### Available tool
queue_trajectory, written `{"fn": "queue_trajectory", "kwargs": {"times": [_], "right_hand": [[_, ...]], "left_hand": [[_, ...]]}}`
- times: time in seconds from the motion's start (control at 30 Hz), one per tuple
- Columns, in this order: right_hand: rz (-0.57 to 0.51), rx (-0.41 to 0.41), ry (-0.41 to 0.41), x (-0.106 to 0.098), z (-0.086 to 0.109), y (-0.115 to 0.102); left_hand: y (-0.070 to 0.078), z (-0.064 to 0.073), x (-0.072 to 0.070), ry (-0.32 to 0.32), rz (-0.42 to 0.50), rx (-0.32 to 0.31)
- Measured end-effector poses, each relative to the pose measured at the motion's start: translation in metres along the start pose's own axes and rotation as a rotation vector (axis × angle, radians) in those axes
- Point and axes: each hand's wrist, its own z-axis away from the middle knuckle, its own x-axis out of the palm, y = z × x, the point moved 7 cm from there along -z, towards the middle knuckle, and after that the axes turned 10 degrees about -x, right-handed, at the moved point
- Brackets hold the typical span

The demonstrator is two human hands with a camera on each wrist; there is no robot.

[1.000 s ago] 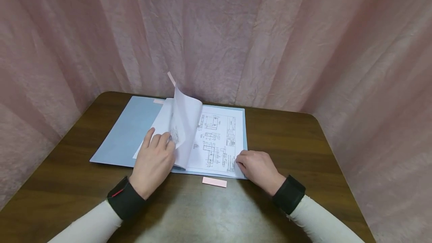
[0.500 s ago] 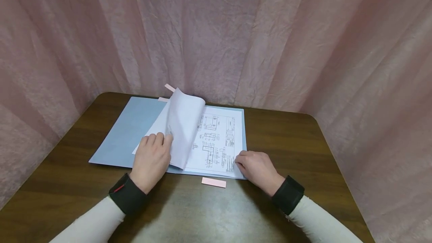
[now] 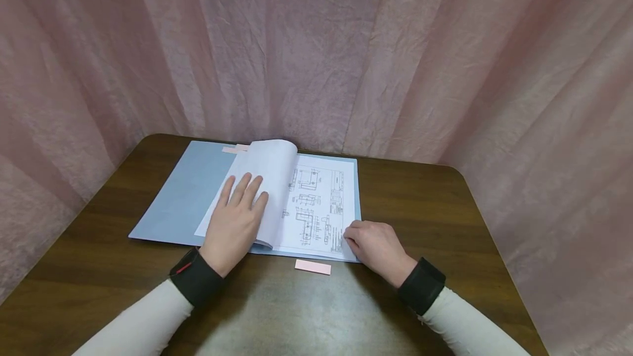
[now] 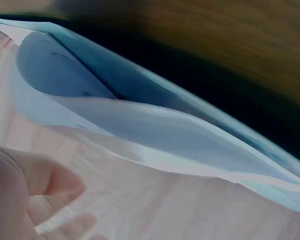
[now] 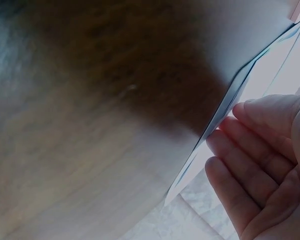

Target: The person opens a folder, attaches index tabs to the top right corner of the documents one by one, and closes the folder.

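Observation:
My left hand (image 3: pixel 234 227) lies with spread fingers over the turned-over white sheets (image 3: pixel 269 172) of an open light-blue folder (image 3: pixel 173 194). In the left wrist view the sheets (image 4: pixel 155 135) bow up in a loose curve near the fold, apart from my thumb. A sheet with a technical drawing (image 3: pixel 311 202) lies face up on the folder's right side. At its lower right corner rests my right hand (image 3: pixel 378 246). The right wrist view shows that hand's fingers (image 5: pixel 245 175) loosely bent beside the folder's edge; whether they pinch the paper cannot be made out.
A pink strip (image 3: pixel 313 267) lies on the brown wooden table (image 3: pixel 415 196) just in front of the folder. Pink tabs (image 3: pixel 234 149) stick out at the sheets' far left edge. Behind the table hangs a pink curtain (image 3: pixel 316 54).
The raised sheet has come down to the left onto the other turned sheets, its pink tab with it. My left hand has let go and spread its fingers. The right hand has stayed put.

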Motion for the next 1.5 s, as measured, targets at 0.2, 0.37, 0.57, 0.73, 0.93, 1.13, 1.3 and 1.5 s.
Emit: {"fn": "queue_trajectory", "kwargs": {"times": [0.2,0.37,0.57,0.73,0.93,1.13,1.3,1.5], "right_hand": [[-0.001,0.006,0.004,0.0,0.001,0.001],[-0.007,0.007,0.002,0.001,0.001,0.001],[-0.001,0.007,-0.005,0.001,0.0,0.001],[0.006,0.01,-0.013,0.001,0.0,0.002],[0.008,0.017,-0.018,0.002,0.0,0.002],[0.004,0.017,-0.018,0.002,0.0,0.002],[-0.001,0.017,-0.027,0.0,-0.001,0.002],[-0.01,0.016,-0.032,0.0,-0.001,0.003]], "left_hand": [[0.038,-0.006,0.018,-0.16,0.066,0.162],[0.056,-0.008,0.034,-0.301,0.024,0.211],[0.06,-0.013,0.043,-0.36,-0.019,0.196],[0.057,-0.013,0.047,-0.402,-0.034,0.162],[0.053,-0.012,0.05,-0.427,-0.036,0.125],[0.049,-0.011,0.052,-0.443,-0.003,0.08],[0.047,-0.011,0.052,-0.44,0.02,0.063],[0.046,-0.011,0.055,-0.442,0.017,0.053]]}}
